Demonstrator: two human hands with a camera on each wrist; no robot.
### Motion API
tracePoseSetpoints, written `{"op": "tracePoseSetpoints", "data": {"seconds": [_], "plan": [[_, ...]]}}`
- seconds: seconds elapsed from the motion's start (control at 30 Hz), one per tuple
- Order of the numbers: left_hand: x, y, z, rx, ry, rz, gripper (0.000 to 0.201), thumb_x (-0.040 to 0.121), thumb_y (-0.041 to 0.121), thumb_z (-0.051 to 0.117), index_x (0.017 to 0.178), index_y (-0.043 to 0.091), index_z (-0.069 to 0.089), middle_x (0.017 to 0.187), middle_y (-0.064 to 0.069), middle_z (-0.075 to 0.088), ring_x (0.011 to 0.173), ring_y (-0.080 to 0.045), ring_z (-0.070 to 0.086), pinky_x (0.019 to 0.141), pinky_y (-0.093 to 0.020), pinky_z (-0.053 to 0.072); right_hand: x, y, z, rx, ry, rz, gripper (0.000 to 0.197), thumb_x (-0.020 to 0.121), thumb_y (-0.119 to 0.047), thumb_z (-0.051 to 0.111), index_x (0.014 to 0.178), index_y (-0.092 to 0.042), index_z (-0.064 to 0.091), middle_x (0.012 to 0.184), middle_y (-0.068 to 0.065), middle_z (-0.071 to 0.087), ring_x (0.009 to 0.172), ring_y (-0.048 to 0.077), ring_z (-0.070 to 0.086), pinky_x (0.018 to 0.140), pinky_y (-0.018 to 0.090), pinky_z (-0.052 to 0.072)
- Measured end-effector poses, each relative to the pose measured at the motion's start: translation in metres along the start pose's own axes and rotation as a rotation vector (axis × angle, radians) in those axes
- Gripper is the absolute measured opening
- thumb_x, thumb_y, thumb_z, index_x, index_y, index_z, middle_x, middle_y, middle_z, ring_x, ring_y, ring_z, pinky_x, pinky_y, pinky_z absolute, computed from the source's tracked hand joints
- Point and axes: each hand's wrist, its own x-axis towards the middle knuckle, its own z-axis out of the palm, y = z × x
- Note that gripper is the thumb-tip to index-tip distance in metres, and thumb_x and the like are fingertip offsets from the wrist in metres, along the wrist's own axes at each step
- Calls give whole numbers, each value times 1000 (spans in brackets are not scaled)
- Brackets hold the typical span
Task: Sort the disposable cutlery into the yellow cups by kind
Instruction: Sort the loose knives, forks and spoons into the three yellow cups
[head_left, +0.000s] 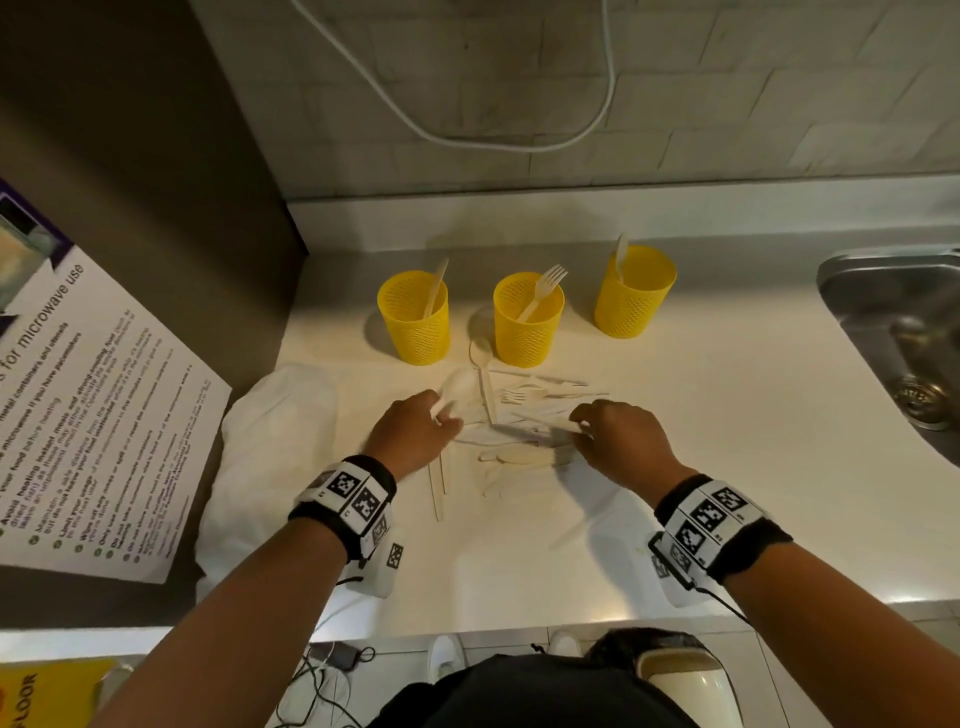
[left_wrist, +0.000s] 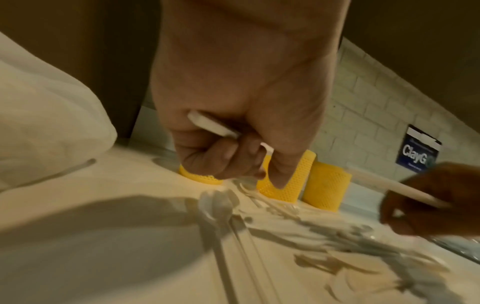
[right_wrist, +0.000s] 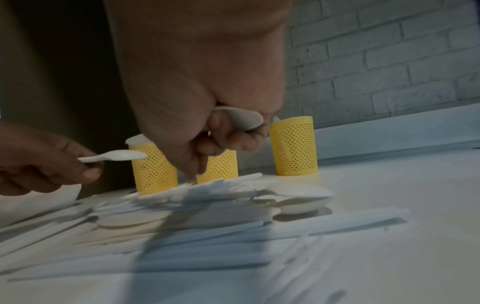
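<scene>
White counter (head_left: 675, 467) under a pale brick wall (head_left: 467, 78); steel sink (head_left: 893, 332) at the right edge. Three yellow mesh cups stand in a row: left cup (head_left: 414, 317) with one utensil handle-up, middle cup (head_left: 528, 318) with a fork, right cup (head_left: 635, 292) with one piece, kind unclear. Loose pile of white cutlery (head_left: 519, 421) lies just in front of the cups, between both hands. Left hand (head_left: 413, 434) has fingers curled round a spoon (right_wrist: 114, 156), bowl held above the pile. Right hand (head_left: 618, 441) has fingers clamped on another white piece (right_wrist: 240, 118), probably a spoon, though blur hides its shape. White bag (head_left: 270, 457) lies left of the pile. Microwave notice (head_left: 88, 405) hangs on the left panel.
</scene>
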Motion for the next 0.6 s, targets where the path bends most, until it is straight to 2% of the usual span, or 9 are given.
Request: {"op": "tracePoseSetpoints", "data": {"seconds": [0.07, 0.17, 0.23, 0.3, 0.43, 0.53, 0.6], "plan": [[-2, 5, 9, 50, 5, 83, 20, 85, 36, 62, 93, 17, 60, 91, -3, 65, 91, -27, 61, 71, -31, 46, 8, -1, 2, 18, 36, -2, 25, 90, -23, 58, 113, -22, 68, 105, 6, 65, 84, 32, 67, 67, 32, 48], [0, 15, 21, 171, -4, 184, 27, 84, 32, 65, 106, 18, 63, 98, -5, 66, 95, -27, 61, 70, -29, 43, 16, 1, 7, 0, 0, 7, 31, 92, -25, 58, 122, -23, 64, 117, 4, 60, 89, 31, 67, 72, 35, 52], [3, 17, 29, 282, -26, 214, 42, 85, 34, 64, 123, 18, 58, 113, -7, 62, 105, -28, 58, 80, -33, 45, 20, 3, 9, -40, -39, 0, 28, 94, -27, 55, 119, -24, 66, 117, 2, 60, 90, 30, 67, 73, 34, 52], [6, 17, 35, 329, -31, 205, 48, 87, 33, 62, 131, 18, 53, 121, -7, 59, 111, -29, 56, 86, -35, 45, 22, 4, 9, -77, -53, -10, 23, 94, -25, 54, 114, -23, 66, 114, 2, 60, 87, 30, 66, 69, 32, 50], [10, 16, 38, 349, -2, 215, 35, 89, 31, 59, 122, 19, 59, 118, -5, 62, 110, -27, 57, 85, -33, 44, 18, 8, 9, -44, -37, -8, 24, 92, -15, 56, 112, -21, 67, 112, 3, 60, 81, 32, 66, 66, 32, 49], [10, 15, 36, 329, 15, 204, 36, 91, 34, 58, 124, 19, 60, 122, -4, 59, 113, -26, 56, 88, -33, 44, 13, 12, 9, 15, -12, -25, 25, 90, -9, 55, 111, -18, 66, 109, 3, 63, 80, 33, 66, 65, 32, 47], [10, 14, 36, 305, 8, 204, 35, 91, 34, 59, 122, 19, 62, 121, -4, 62, 110, -26, 58, 86, -32, 44, 10, 14, 9, 26, -33, -24, 22, 92, -11, 53, 111, -18, 64, 106, 3, 67, 83, 31, 65, 66, 30, 45]]}}
